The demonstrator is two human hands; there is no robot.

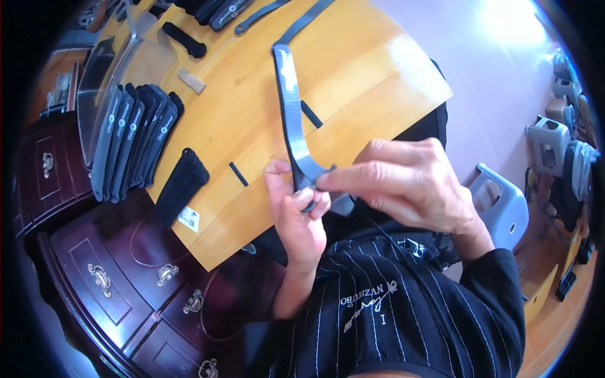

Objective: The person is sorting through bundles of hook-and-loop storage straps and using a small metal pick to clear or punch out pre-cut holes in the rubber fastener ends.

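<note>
A long grey and black strap [290,107] with pale printing near its far end runs across the wooden table toward me. My left hand [299,220] is closed around its near end, thumb pressing from above. With thumb and forefinger together, my right hand [409,183] pinches the strap's near tip, which bends up to the right. Beyond the strap's far end, another flat grey strap [305,20] lies on the table. Two short black strips [238,174] lie on the wood, one on each side of the held strap.
Stacks of folded dark straps [135,142] hang over the left table edge [208,267], beside a black bundle [183,183]. A folded black strap [184,40] and a beige block [191,81] lie farther back. Dark drawers [120,277] stand at left, a grey stool [501,211] at right.
</note>
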